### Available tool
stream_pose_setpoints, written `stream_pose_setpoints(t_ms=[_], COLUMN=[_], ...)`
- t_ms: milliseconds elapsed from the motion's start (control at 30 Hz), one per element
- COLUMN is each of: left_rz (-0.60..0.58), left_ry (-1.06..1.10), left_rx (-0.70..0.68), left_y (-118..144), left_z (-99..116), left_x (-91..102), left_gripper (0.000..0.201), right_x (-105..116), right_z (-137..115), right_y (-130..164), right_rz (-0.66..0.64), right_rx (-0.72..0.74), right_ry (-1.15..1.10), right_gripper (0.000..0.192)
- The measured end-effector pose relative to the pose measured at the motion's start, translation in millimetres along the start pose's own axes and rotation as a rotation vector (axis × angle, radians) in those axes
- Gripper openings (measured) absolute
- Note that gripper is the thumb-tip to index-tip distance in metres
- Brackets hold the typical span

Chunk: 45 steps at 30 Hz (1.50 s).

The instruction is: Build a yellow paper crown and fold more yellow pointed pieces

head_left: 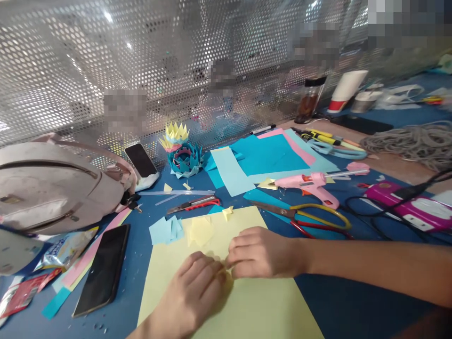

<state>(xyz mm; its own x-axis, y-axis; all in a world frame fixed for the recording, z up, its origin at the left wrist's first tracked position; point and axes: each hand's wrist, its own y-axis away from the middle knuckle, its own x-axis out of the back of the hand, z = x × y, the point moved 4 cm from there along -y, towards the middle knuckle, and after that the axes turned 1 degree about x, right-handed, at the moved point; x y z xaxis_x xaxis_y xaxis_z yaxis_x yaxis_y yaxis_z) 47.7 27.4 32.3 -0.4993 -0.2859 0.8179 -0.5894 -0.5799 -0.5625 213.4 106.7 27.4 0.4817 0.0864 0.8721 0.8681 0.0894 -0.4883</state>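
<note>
Over a large pale yellow sheet (254,308), my left hand (196,292) and my right hand (263,254) meet with their fingertips pinched together. Between them is a small piece of yellow paper (229,271), mostly hidden by the fingers. Just beyond my hands, small yellow paper pieces (202,230) lie on the sheet, beside light blue paper pieces (165,230) at its far left corner. A folded yellow scrap (228,214) rests near the far edge. Scissors (300,214) with yellow and red handles lie to the right, above my right forearm.
A folded-paper flower (185,160) stands at the back near a blue sheet (271,153). A pink glue gun (314,183), a red cutter (197,203) and a magenta power strip (406,205) lie around. On the left are a phone (102,268) and a bag (60,183).
</note>
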Motion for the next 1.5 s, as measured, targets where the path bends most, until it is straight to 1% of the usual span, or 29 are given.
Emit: stream_pose_setpoints(t_ms=[33, 100, 133, 200, 333, 467, 633, 767, 833, 1033, 1167, 1333, 1500], left_rz=[0.027, -0.022, -0.058, -0.066, -0.096, -0.101, -0.087, -0.062, -0.068, -0.151, -0.146, -0.155, -0.142], left_ry=[-0.069, -0.147, -0.178, -0.211, -0.199, -0.202, -0.203, -0.202, -0.229, -0.283, -0.273, -0.257, -0.258], left_rx=[-0.075, -0.172, -0.188, -0.201, -0.192, -0.196, -0.170, -0.136, -0.145, -0.191, -0.187, -0.187, -0.163], left_y=[1, 3, 4, 7, 12, 18, 25, 25, 25, 27, 26, 30, 29], left_z=[3, 5, 5, 4, 3, 3, 2, 1, 3, 7, 7, 7, 8], left_x=[2.7, 3.9, 3.9, 5.3, 3.6, 0.7, -1.4, -2.1, -2.5, -3.5, -2.6, -3.5, -2.8], left_gripper=[0.015, 0.018, 0.019, 0.019, 0.017, 0.014, 0.020, 0.015, 0.016, 0.022, 0.024, 0.020, 0.019], right_x=[0, 0, 0, -1, -2, -3, -4, -4, -3, -5, -6, -5, -9], right_z=[1, 1, 1, 1, 0, 0, 1, 0, 0, -1, -1, 0, 2], right_y=[1, 1, 2, 2, 2, 1, 2, 3, 3, 3, 3, 3, 5], right_rz=[0.010, 0.013, 0.013, 0.018, 0.024, 0.026, -0.023, -0.069, -0.080, -0.127, -0.125, -0.089, -0.114], right_rx=[0.003, -0.007, -0.012, -0.017, -0.035, -0.041, -0.098, -0.116, -0.111, -0.100, -0.088, -0.054, -0.045], right_ry=[-0.011, -0.035, -0.039, -0.037, -0.074, -0.120, -0.170, -0.198, -0.216, -0.249, -0.244, -0.245, -0.250], right_gripper=[0.019, 0.019, 0.020, 0.022, 0.024, 0.025, 0.024, 0.021, 0.020, 0.017, 0.019, 0.017, 0.012])
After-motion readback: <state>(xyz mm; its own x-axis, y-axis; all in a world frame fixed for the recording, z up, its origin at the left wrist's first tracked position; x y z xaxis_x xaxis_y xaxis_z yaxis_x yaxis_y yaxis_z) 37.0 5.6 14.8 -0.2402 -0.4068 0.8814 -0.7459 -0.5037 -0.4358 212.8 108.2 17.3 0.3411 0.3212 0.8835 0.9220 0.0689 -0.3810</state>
